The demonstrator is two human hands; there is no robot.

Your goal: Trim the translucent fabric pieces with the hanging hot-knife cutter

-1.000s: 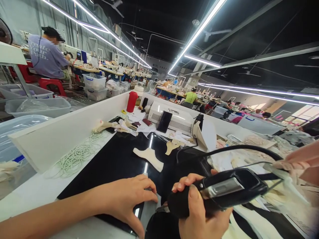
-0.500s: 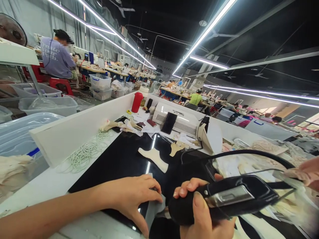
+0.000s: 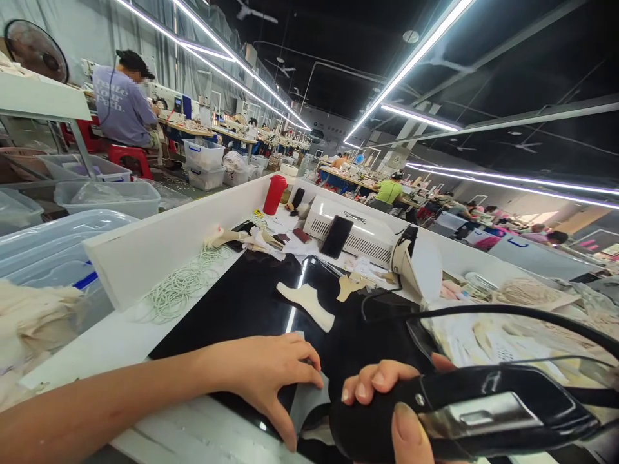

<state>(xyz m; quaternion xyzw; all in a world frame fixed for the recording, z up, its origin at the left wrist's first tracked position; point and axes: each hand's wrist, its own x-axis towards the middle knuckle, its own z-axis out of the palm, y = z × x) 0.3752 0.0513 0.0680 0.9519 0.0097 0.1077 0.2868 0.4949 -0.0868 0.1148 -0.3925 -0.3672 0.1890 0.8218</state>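
Note:
My left hand (image 3: pixel 273 374) is palm down on the glossy black board (image 3: pixel 217 316), fingers and thumb spread apart. Its fingertips touch a thin greyish piece of material (image 3: pixel 309 393). My right hand (image 3: pixel 387 393) wraps round a black corded hand tool (image 3: pixel 459 412) with a silver plate on its side; the kind of tool is unclear. The tool's near end hangs beside the greyish piece, and its tip is hidden. Beyond my hands, a cream cut-out piece (image 3: pixel 307 303) lies flat on the board, with a smaller beige piece (image 3: pixel 351 287) to its right.
Behind the board stand a white vented unit (image 3: pixel 358 225), a phone (image 3: pixel 336 236) and a red bottle (image 3: pixel 275 194). Green cord (image 3: pixel 181 290) is heaped at left. Pale scraps (image 3: pixel 503 335) pile up at right, under the tool's cable. A co-worker (image 3: pixel 123 103) sits far left.
The tool has moved right and looks larger. Another hand near its cable at the right edge is out of view. My left hand stays on the greyish piece; the whole view has shifted slightly.

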